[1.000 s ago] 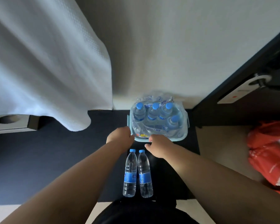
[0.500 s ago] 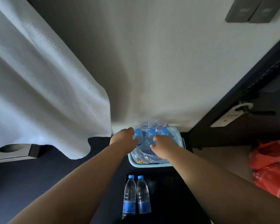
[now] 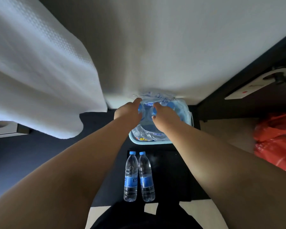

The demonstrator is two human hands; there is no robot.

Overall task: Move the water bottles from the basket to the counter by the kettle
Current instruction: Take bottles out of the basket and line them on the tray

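A light blue basket (image 3: pixel 149 142) sits against the wall on the dark floor, holding blue-capped water bottles in torn clear plastic wrap (image 3: pixel 144 133). My left hand (image 3: pixel 128 112) is inside it, fingers curled around the top of a water bottle (image 3: pixel 140 111) at the left. My right hand (image 3: pixel 166 116) grips the neck of the neighbouring bottle (image 3: pixel 154 111). Most of both bottles is hidden by my hands. Two more water bottles (image 3: pixel 130 176) (image 3: pixel 146 177) stand side by side on a black surface nearer to me, apart from both hands.
A white textured cloth (image 3: pixel 40 71) hangs at the left over a grey box (image 3: pixel 3 129). A red plastic bag (image 3: pixel 276 142) lies at the right. A dark door frame with a white hanger sign (image 3: pixel 248 90) stands right of the basket.
Both hands moved from the basket's near rim forward into it and closed around two bottle tops. The two standing bottles have not moved.
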